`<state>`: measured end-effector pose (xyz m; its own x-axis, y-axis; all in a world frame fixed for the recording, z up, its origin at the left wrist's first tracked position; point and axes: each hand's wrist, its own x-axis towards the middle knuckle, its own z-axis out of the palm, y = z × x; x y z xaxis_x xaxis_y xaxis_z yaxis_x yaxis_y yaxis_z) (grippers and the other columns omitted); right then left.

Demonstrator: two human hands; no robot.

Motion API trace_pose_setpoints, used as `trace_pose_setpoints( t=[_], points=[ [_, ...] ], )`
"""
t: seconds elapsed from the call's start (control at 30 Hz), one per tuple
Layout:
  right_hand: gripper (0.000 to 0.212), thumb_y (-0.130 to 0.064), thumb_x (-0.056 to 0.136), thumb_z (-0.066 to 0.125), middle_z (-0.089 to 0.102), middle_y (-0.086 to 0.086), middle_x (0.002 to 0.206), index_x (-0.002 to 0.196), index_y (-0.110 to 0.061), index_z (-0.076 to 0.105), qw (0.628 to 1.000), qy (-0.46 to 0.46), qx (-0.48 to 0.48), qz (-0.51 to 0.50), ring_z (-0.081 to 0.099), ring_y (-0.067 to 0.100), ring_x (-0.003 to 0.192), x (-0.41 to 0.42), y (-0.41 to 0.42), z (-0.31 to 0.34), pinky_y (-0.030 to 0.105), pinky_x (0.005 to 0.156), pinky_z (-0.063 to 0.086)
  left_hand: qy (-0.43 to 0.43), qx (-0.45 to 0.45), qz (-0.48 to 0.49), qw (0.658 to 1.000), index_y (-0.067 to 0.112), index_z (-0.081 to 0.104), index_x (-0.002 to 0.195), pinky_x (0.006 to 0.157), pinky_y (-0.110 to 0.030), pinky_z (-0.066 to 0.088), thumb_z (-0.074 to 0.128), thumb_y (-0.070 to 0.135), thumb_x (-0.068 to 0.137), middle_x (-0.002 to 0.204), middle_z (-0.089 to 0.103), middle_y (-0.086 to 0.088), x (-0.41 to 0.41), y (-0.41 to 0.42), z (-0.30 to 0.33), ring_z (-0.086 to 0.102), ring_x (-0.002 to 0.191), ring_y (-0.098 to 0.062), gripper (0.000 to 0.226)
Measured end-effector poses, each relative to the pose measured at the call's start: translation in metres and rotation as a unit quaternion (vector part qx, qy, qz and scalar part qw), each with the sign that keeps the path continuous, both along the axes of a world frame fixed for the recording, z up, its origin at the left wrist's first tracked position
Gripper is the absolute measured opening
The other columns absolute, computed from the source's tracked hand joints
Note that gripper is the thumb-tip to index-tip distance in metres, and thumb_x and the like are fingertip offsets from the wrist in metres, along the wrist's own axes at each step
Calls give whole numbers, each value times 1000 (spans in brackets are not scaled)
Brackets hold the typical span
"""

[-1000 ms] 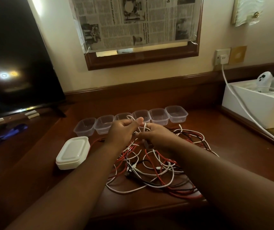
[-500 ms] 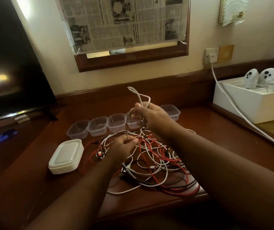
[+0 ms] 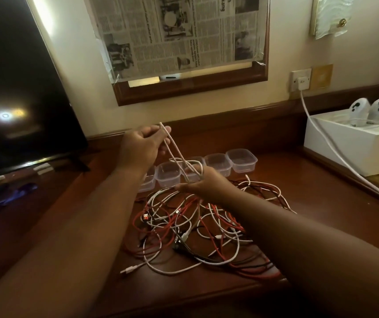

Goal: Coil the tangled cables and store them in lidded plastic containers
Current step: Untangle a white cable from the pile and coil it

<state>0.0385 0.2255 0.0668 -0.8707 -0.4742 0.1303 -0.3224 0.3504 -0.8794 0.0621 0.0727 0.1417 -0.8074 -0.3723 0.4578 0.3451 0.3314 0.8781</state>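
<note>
Left hand (image 3: 141,145) pinches a white cable (image 3: 175,149) up high, right hand (image 3: 203,183) grips its loops lower down (over the tangled pile (image 3: 197,228) mid-tabletop), clear tubs (image 3: 218,164) behind.

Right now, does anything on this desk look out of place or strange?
Only the expected mess: red, white and black cables lie knotted in one pile on the desk. The left hand and right hand hold one white cable stretched between them. Nothing looks spilled or broken.
</note>
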Motion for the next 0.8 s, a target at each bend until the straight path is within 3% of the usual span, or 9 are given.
trace_pose_setpoints(
  t=[0.13, 0.27, 0.4, 0.5, 0.63, 0.7, 0.8],
  points=[
    [36, -39, 98, 57, 54, 3, 63, 91, -5, 66, 999, -38, -8, -33, 45, 10, 49, -2, -12, -1, 25, 49, 38, 20, 47, -48, 998, 14, 70, 90, 67, -25, 60, 72, 23, 89, 83, 72, -7, 9, 3, 7, 69, 71, -13, 8],
    [43, -42, 101, 50, 47, 1, 56, 70, -14, 61, 992, -42, -109, -42, 38, 12, 48, 3, -7, 8, 27, 48, 32, -18, 121, -52, 991, 13, 68, 96, 58, -22, 55, 65, 19, 94, 83, 70, -5, 4, -5, -26, 66, 67, -12, 7],
    [44, -41, 102, 46, 53, 4, 62, 76, -10, 62, 976, -77, -201, -47, 50, 15, 56, 10, 6, 25, 27, 57, 43, -179, -4, -157, 971, 19, 70, 100, 67, -23, 53, 56, 17, 98, 97, 73, -4, 5, -6, -91, 67, 86, -15, 14],
    [40, -39, 103, 44, 53, 4, 62, 80, -10, 60, 966, -96, -235, -43, 51, 15, 55, 15, 17, 33, 25, 56, 46, -170, -146, -182, 957, 18, 73, 100, 72, -13, 51, 61, 26, 96, 100, 73, 0, 14, -7, -116, 68, 90, -5, 15],
    [38, -37, 103, 45, 56, 0, 57, 80, -10, 60, 966, -105, -234, -42, 53, 12, 52, 20, 26, 35, 22, 52, 47, -200, -83, -229, 949, 15, 69, 112, 75, -16, 52, 59, 24, 98, 104, 74, -7, 21, -2, -116, 70, 94, -14, 19],
    [39, -37, 103, 45, 56, -2, 55, 80, -10, 61, 969, -103, -223, -40, 54, 10, 51, 23, 27, 35, 20, 52, 47, -217, -86, -247, 940, 23, 66, 119, 77, -15, 52, 66, 33, 93, 109, 73, -5, 24, -1, -115, 70, 100, -12, 28],
    [38, -37, 102, 45, 56, -3, 56, 82, -9, 61, 968, -106, -227, -29, 54, 10, 52, 29, 25, 36, 21, 53, 47, -234, -104, -259, 932, 30, 65, 119, 85, -25, 52, 67, 41, 90, 112, 72, 2, 26, 3, -113, 68, 105, -12, 32]
  ],
)
